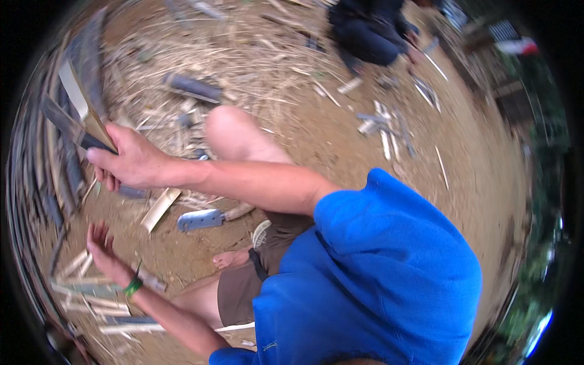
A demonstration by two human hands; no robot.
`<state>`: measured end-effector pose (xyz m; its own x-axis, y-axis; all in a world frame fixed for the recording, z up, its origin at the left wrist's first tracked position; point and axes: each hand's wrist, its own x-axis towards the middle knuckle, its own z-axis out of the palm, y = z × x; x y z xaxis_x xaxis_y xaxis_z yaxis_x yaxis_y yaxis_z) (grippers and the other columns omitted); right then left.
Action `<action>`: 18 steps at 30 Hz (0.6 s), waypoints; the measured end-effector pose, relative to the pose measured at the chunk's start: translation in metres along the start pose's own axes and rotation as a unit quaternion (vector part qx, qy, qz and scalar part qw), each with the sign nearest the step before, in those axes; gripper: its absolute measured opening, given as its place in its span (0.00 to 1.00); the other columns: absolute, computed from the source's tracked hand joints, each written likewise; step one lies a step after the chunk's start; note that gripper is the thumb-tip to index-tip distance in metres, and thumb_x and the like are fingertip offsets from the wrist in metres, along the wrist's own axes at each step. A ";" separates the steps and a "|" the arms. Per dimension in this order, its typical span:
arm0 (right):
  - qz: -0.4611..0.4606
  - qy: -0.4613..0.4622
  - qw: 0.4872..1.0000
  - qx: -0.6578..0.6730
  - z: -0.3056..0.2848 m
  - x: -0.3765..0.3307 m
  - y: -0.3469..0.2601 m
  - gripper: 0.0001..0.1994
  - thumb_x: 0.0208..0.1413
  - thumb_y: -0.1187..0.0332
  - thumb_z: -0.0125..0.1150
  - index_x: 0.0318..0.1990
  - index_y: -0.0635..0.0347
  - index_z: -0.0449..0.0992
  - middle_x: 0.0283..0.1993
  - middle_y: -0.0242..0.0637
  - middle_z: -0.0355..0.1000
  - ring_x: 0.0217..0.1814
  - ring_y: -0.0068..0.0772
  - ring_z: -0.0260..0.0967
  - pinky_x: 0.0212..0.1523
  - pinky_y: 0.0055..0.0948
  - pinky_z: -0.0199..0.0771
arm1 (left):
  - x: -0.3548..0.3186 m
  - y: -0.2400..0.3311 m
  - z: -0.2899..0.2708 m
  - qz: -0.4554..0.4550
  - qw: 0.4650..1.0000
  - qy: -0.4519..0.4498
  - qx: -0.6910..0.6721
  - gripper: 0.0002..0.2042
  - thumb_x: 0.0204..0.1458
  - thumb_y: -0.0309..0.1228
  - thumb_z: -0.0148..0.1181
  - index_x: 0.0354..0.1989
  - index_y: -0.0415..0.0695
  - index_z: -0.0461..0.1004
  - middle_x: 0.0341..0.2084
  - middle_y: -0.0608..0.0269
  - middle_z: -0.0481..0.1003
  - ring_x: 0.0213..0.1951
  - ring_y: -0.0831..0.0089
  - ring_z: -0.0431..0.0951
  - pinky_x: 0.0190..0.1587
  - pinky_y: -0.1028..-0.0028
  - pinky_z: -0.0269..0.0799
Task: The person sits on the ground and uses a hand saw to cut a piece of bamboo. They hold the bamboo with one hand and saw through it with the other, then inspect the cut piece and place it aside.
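My right hand is raised and closed around split bamboo pieces, one showing a pale inner face and one dark. Lower in the view, my left hand is held in the air with fingers apart and nothing in it; a green band circles its wrist. On the dirt between and beside my hands lie a broad-bladed chopping knife with a wooden handle and a short split bamboo piece. My bare knee and foot show close by. Motion blurs the hands somewhat.
Long dark bamboo poles are stacked along the left. Shavings cover the ground beyond my knee, with a dark bamboo section among them. Split strips lie near my left forearm. Another person crouches at the top, near scattered pieces.
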<state>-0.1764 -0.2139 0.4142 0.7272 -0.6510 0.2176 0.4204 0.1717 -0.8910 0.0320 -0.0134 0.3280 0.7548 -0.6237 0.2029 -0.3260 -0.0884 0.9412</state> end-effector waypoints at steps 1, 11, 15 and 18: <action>-0.037 0.041 0.998 0.012 -0.030 -0.018 -0.023 0.19 0.67 0.67 0.53 0.62 0.65 0.63 0.37 0.40 0.73 0.26 0.26 0.74 0.24 0.26 0.78 | 0.005 -0.010 0.000 -0.019 0.999 -0.041 0.008 0.32 0.68 0.56 0.36 0.65 0.40 0.65 0.55 0.51 0.74 0.55 0.64 0.73 0.57 0.64 0.67; 0.214 0.553 0.788 -0.164 -0.239 -0.274 0.068 0.11 0.69 0.64 0.53 0.49 0.62 0.69 0.25 0.26 0.67 0.22 0.18 0.65 0.20 0.22 0.66 | -0.016 -0.105 -0.023 -0.214 0.975 -0.061 -0.012 0.25 0.66 0.47 0.50 0.62 0.41 0.69 0.53 0.54 0.76 0.52 0.66 0.78 0.57 0.67 0.68; 0.068 0.433 0.879 -0.189 -0.186 -0.218 0.016 0.08 0.68 0.65 0.54 0.45 0.61 0.68 0.26 0.28 0.68 0.24 0.19 0.68 0.23 0.23 0.70 | -0.024 -0.042 0.012 -0.145 0.981 -0.102 -0.074 0.25 0.67 0.45 0.51 0.63 0.38 0.67 0.54 0.51 0.75 0.54 0.64 0.76 0.59 0.65 0.69; 0.028 0.230 0.955 -0.187 -0.120 -0.152 0.011 0.10 0.66 0.64 0.57 0.42 0.62 0.70 0.27 0.29 0.71 0.24 0.20 0.70 0.24 0.22 0.72 | -0.038 0.003 0.061 -0.133 0.959 -0.183 -0.168 0.30 0.67 0.49 0.47 0.66 0.35 0.63 0.57 0.48 0.73 0.57 0.62 0.74 0.62 0.64 0.67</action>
<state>-0.3472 -0.2021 0.3235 0.3922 -0.9188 0.0450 0.1027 -0.0049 -0.9947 -0.0321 -0.0374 0.3069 0.5158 -0.8499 -0.1078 0.0999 -0.0654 0.9929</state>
